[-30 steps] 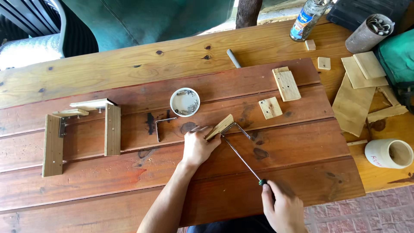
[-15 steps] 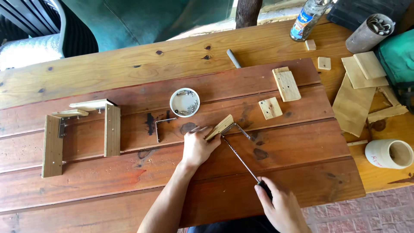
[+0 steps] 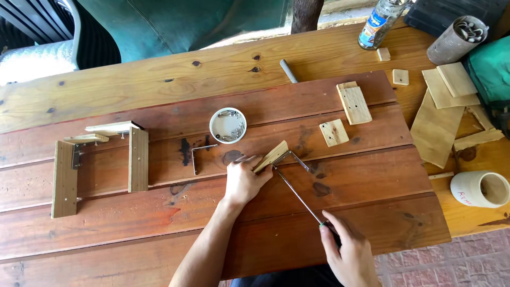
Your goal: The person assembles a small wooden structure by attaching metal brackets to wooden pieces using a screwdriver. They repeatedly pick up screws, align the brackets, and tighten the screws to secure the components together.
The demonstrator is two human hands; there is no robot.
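Screwdriver (image 3: 298,195) lay on a diagonal, shaft running from the handle at lower right up-left to its tip at a metal bracket (image 3: 292,158) beside a small wood strip (image 3: 271,155). Right hand (image 3: 348,254) sat at the table's near edge, fingers wrapped tight round the handle, so the work lay up and left of that grip. Left hand (image 3: 243,179) was the nearer one: it pressed down on the strip, fingertips pinning its lower end, not closed around it. Strip tilted the opposite way to the shaft, rising to the right, and touched the bracket. All this sat mid-way across a reddish plank board (image 3: 159,234). Behind the left hand, a white round tin of screws (image 3: 228,125) and a loose L-bracket (image 3: 197,157); a part-built wooden frame (image 3: 98,162) stood well apart to the left.
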